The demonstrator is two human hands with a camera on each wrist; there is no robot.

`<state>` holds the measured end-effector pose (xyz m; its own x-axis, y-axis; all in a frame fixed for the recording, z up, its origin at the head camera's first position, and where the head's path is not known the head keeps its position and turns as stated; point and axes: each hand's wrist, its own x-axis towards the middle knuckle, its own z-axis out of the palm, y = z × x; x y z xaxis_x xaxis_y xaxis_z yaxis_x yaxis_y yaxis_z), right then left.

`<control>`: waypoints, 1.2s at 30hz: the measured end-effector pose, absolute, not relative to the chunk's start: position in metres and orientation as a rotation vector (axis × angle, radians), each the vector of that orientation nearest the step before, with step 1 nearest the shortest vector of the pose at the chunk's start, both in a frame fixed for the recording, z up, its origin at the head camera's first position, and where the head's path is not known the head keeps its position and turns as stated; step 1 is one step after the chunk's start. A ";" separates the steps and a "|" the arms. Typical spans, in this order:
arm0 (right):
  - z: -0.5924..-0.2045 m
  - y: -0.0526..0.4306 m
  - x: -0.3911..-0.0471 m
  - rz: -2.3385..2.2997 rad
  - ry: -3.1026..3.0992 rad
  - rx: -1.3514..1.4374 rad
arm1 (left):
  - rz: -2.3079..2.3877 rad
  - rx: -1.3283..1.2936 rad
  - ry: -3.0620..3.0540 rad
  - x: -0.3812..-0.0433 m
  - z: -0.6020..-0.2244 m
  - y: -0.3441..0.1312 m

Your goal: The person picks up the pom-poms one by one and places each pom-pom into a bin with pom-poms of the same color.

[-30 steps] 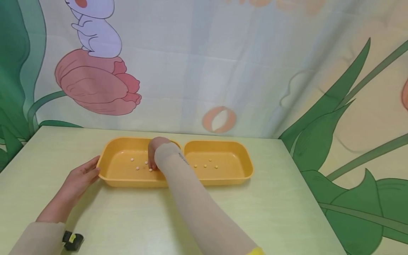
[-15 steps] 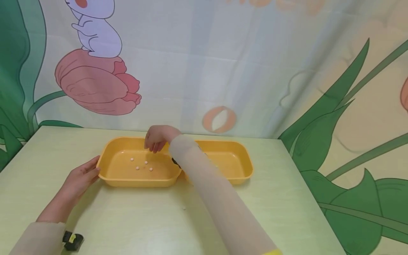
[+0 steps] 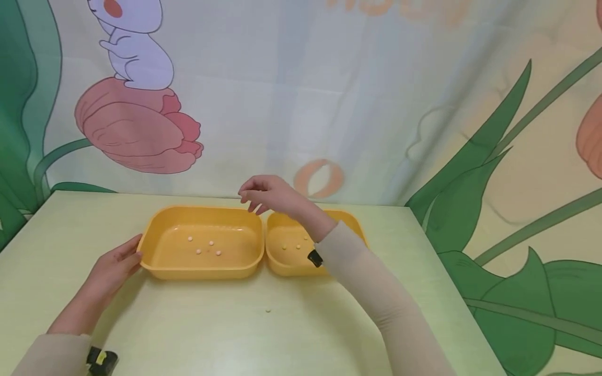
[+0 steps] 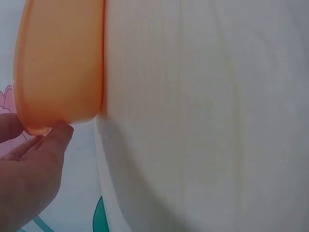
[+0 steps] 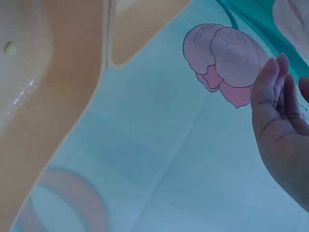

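Note:
My left hand [image 3: 113,269] rests at the left end of the left yellow tray [image 3: 202,273]. Its thumb and fingers touch the outside of the end wall, and the left wrist view shows fingertips at the tray's corner [image 4: 58,104]. Several small pale beads [image 3: 211,243] lie on that tray's floor. My right hand [image 3: 275,194] is raised over the back rims where the two trays meet, fingers loosely bent, nothing seen in them. Below its wrist stands the right yellow tray [image 3: 287,269], partly hidden by the forearm, with several small beads [image 3: 298,247] inside.
The trays stand side by side on a pale green table [image 3: 207,324]. A tiny bead [image 3: 268,310] lies on the table in front of them. Behind hangs a printed curtain [image 3: 244,104] with a rabbit and tulips. A black device [image 3: 102,361] is by the left cuff.
My right hand has risen out of the left tray and moved right, uncovering the beads there and the bead on the table. The left hand has stayed at the tray's end.

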<state>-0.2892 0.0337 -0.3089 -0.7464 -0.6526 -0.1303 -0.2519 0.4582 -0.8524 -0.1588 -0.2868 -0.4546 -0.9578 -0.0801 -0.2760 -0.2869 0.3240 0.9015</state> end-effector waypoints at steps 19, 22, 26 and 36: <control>-0.357 0.102 -0.216 -1.364 2.236 -0.781 | 1.688 -0.355 2.388 -0.158 -0.453 -0.286; -0.364 0.105 -0.211 -1.360 2.242 -0.742 | 1.692 -0.359 2.387 -0.158 -0.453 -0.286; -0.377 0.110 -0.206 -1.329 2.255 -0.705 | 1.700 -0.354 2.390 -0.157 -0.454 -0.286; -0.412 0.121 -0.198 -1.057 2.240 -0.801 | 1.678 -0.348 2.397 -0.158 -0.453 -0.287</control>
<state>-0.1983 0.1205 -0.4117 -0.6824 -0.7005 -0.2088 -0.2841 0.5173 -0.8073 -0.1584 -0.2871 -0.4532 -0.9533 -0.0799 -0.2911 -0.3009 0.3296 0.8949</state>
